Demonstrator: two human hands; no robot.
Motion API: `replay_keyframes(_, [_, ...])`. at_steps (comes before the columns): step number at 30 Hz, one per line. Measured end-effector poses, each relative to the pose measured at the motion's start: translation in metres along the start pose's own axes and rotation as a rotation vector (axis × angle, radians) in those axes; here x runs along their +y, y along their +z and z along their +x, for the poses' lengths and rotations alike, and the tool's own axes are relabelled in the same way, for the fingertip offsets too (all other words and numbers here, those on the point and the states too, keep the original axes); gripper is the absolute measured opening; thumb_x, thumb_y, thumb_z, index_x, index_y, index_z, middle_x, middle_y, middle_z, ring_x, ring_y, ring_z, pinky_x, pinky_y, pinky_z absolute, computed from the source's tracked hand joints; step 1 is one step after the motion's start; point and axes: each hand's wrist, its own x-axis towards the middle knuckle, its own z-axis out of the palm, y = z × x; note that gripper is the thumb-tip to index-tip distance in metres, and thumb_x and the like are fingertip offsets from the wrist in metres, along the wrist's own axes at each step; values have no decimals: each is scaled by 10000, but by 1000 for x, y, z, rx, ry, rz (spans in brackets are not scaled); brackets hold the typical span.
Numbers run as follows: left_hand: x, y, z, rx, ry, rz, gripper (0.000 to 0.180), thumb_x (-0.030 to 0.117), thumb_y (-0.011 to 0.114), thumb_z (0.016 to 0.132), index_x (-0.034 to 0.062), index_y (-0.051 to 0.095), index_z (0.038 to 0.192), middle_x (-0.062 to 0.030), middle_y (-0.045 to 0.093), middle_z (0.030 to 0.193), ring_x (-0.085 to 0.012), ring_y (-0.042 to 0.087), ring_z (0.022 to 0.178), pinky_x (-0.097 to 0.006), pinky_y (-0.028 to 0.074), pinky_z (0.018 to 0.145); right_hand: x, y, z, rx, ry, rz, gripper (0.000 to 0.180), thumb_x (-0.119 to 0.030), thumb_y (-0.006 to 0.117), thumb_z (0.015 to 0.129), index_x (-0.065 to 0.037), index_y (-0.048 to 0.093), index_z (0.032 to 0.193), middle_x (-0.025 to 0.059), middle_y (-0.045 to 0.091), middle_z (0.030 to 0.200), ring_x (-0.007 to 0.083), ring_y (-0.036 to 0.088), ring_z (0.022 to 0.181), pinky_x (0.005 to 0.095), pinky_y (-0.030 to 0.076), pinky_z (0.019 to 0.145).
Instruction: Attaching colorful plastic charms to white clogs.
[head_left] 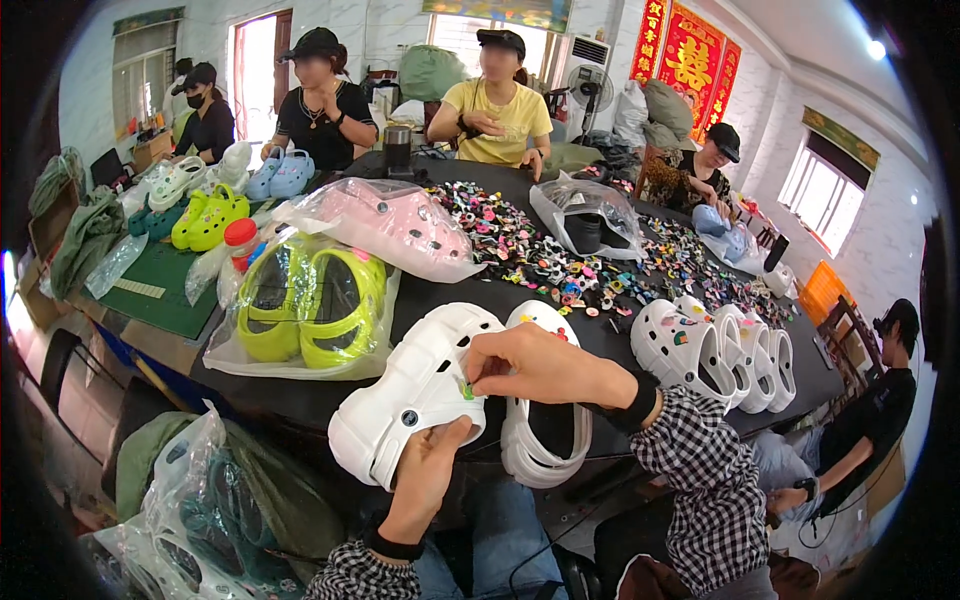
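A white clog [375, 415] is held up over the table edge, tilted, its strap toward me. My left hand [425, 485] grips it from below, the fingers inside the opening and out of sight. My right hand [545, 365] pinches a small green shoe charm [467, 391] against the clog's upper, by one of its holes. I cannot tell whether the charm's stem is in the hole. Beyond my right wrist, a second white clog [545, 452] lies on the table, with colourful charms on its toe, partly covered by my forearm.
Bagged lime-green clogs [340, 310] and bagged pink clogs [385, 220] sit at the left. Loose charms [570, 260] cover the table's far side. White clogs [675, 340] line the right. Co-workers [495, 110] sit around the table. Bagged dark clogs [215, 500] are at lower left.
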Motion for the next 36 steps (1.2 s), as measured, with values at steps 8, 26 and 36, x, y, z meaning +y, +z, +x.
replay_keyframes(8, [5, 5, -5, 58, -28, 40, 333, 113, 611, 895, -27, 573, 1196, -75, 619, 1159, -153, 579, 1042, -308, 409, 957, -6, -1, 8, -87, -44, -121, 123, -101, 679, 776, -19, 597, 817, 97, 633, 699, 247, 639, 681, 362, 480, 619])
replay_keyframes(26, [-6, -5, 0, 147, 13, 96, 330, 103, 573, 923, -57, 541, 1209, -102, 626, 1099, -160, 602, 966, -300, 469, 880, 28, 3, 29, -10, -120, -312, 872, -218, 800, 628, -94, 371, 1377, 235, 370, 1359, 420, 370, 1263, 450, 346, 1040])
replay_keyframes(36, [-9, -9, -2, 224, -16, 121, 326, 117, 553, 943, -73, 528, 1206, -114, 606, 1126, -165, 573, 995, -302, 445, 895, 14, 11, 29, 34, -8, -387, 831, -219, 820, 596, -104, 405, 1306, 200, 398, 1306, 400, 358, 1270, 487, 359, 992])
